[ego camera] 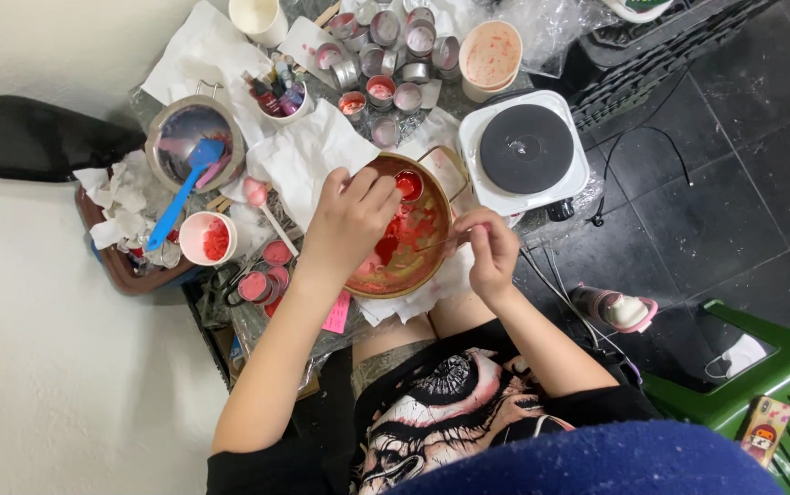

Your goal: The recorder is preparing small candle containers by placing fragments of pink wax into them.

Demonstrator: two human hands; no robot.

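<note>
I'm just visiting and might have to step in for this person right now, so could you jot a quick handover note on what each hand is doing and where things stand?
Left hand: holds a small tin of red wax over the brass pan.
Right hand: pinches a thin stick, its tip in the pan.
Around: the hot plate is bare; more small tins sit behind the pan, some holding pink; filled pink tins sit left of it.
Done: some tins hold wax.
Left: red wax smears remain in the pan; several back tins look empty.
</note>
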